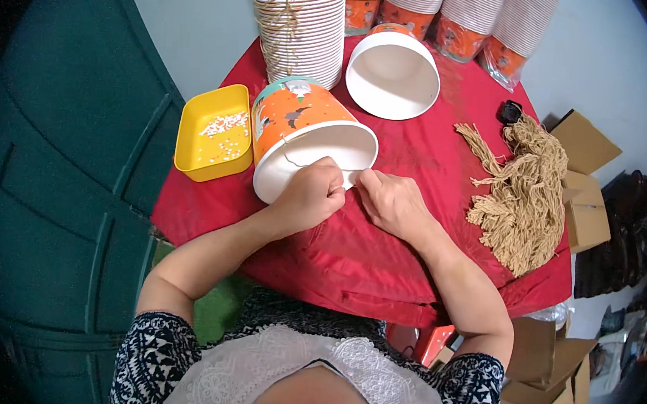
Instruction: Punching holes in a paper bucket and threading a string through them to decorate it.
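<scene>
An orange paper bucket (307, 117) with a teal patch and dark printed figures lies on its side, its white open mouth towards me. A thin piece of tan twine (289, 156) hangs inside the mouth and runs to my left hand (313, 193). That hand is closed in a fist on the twine, in front of the lower part of the opening. Close beside it at the right of the rim, my right hand (394, 201) pinches what looks like the twine's other end; its fingertips are partly hidden.
Left of the bucket stands a yellow tray (212, 164) with small white and orange pieces. Behind are a tall stack of buckets (298, 44), another bucket on its side (394, 78) and several wrapped stacks (458, 38). A twine bundle (525, 203) lies right on the red-covered table (408, 285).
</scene>
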A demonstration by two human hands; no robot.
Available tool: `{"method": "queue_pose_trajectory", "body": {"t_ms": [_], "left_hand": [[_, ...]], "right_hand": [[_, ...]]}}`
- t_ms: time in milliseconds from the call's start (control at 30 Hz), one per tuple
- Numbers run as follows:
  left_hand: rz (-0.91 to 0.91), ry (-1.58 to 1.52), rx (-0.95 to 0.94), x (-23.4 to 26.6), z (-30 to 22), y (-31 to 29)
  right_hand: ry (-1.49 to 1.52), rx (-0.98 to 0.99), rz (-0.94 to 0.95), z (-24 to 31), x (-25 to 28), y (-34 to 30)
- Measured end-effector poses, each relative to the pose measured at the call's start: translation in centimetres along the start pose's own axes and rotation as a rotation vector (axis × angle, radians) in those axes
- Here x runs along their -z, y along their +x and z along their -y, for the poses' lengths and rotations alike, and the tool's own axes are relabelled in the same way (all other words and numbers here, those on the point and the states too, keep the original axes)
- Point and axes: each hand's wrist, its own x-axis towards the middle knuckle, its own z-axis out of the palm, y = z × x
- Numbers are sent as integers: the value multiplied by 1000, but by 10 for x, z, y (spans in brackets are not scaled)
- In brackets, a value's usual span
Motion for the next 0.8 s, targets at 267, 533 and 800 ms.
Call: {"method": "queue_pose_trajectory", "body": {"t_ms": [267, 533, 800], "left_hand": [[17, -274, 176, -4, 10, 4], [-18, -216, 275, -11, 12, 2], [-30, -206, 306, -9, 7, -2]], "right_hand": [[62, -41, 29, 0, -2, 2], [55, 0, -10, 2, 11, 1], [-133, -108, -120, 2, 19, 4]]}}
